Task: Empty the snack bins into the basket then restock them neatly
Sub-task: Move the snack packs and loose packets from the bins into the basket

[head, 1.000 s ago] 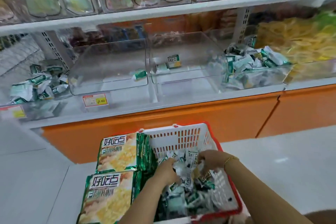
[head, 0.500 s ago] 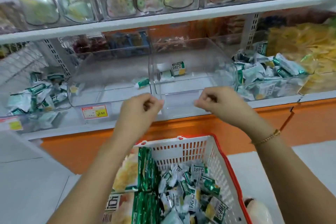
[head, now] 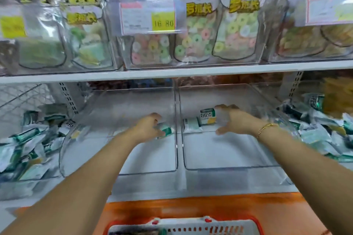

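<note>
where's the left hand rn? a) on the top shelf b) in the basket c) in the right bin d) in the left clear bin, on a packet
d: the left hand reaches into the left bin with its fingers curled on a packet, while the basket sits below both arms.
</note>
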